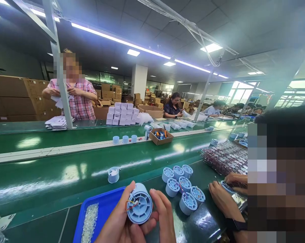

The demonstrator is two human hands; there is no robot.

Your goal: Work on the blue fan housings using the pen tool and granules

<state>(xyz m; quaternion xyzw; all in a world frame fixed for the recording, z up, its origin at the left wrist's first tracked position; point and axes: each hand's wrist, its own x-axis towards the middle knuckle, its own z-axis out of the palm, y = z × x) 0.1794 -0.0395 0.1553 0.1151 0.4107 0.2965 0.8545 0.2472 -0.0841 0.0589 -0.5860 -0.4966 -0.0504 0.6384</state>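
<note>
Both my hands hold one pale blue round plastic housing at the bottom centre, its slotted face toward me and thin red and orange wires at its left side. My left hand cups it from below and the left. My right hand grips its right edge with the fingers up. Just below lies a blue tray with a strip of small clear parts. Several identical housings stand in a cluster to the right on the green bench.
A co-worker's hands work on a part at the right, beside a pile of small dark red parts. One housing stands alone on the green conveyor. Farther off are a cardboard box, white boxes and people.
</note>
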